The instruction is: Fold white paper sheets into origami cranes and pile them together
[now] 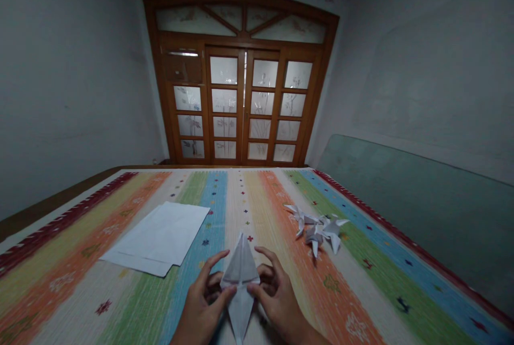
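A white paper [241, 267] folded into a long diamond shape, with a crease down its middle, points away from me at the lower centre. My left hand [206, 299] grips its left side near the widest part, thumb on top. On the opposite edge, my right hand [277, 294] holds it the same way, its thumb pressing close to the centre. Both index fingers are raised beside the upper half. The underside of the paper is hidden.
Flat white sheets [160, 238] lie stacked unevenly at the left on the striped cloth [193, 187]. Several folded paper figures [319, 227] sit in a cluster at the right. A greenish panel [401, 195] borders the table's right side; wooden doors stand beyond.
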